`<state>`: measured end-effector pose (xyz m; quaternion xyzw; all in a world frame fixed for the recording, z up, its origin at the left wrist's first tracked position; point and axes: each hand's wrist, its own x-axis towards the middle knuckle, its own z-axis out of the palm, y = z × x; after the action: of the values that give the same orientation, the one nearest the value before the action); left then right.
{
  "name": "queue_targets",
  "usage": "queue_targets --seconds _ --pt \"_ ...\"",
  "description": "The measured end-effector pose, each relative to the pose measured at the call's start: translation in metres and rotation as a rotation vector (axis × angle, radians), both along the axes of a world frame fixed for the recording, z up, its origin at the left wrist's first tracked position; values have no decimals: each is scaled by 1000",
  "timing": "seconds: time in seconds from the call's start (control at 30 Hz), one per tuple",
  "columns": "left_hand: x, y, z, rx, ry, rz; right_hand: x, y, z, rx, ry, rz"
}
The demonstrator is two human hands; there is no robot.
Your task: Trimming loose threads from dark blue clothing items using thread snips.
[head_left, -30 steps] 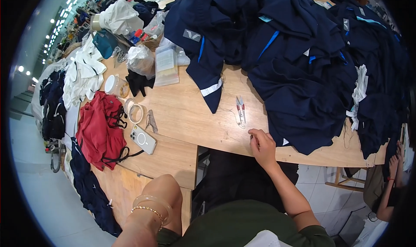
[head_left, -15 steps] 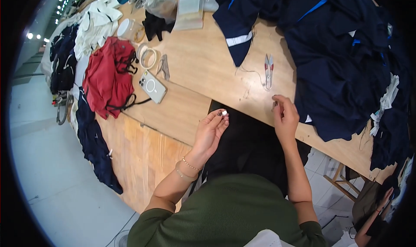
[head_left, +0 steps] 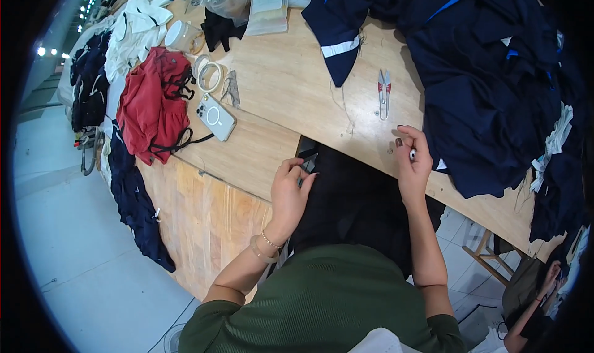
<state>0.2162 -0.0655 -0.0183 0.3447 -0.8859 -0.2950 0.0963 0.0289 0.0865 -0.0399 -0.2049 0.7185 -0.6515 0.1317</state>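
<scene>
My left hand (head_left: 289, 195) is over my lap by the table's near edge, fingers curled and thumb forward. Something dark and grey shows at its fingertips, too small and hidden to name. Over the table edge on the right, my right hand (head_left: 415, 167) is bent closed around a small white object (head_left: 413, 155), its kind unclear. Beyond that hand lie thread snips (head_left: 384, 94) with red grips, blades pointing away from me. To their left, a loose thread (head_left: 348, 115) trails across the wood.
Navy garments (head_left: 482, 118) cover the table's right side, with a navy pointed piece (head_left: 339, 62) at the back. A silver phone (head_left: 216, 117), tape rolls (head_left: 211, 77) and a red garment (head_left: 154, 105) lie left. Another person's arm (head_left: 532, 313) shows at lower right.
The small white object at my left fingertips earlier is gone from there; a small white object now shows in my right hand. My left hand has turned and drawn back slightly left.
</scene>
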Motion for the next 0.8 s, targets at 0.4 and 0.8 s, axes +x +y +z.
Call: queue_targets --seconds 0.4,0.8 --pt "-104 35 44 7 474 -395 -8 -11 38 -602 -1074 227" --pt "-120 33 42 55 283 -624 -2 5 33 -608 -1099 277"
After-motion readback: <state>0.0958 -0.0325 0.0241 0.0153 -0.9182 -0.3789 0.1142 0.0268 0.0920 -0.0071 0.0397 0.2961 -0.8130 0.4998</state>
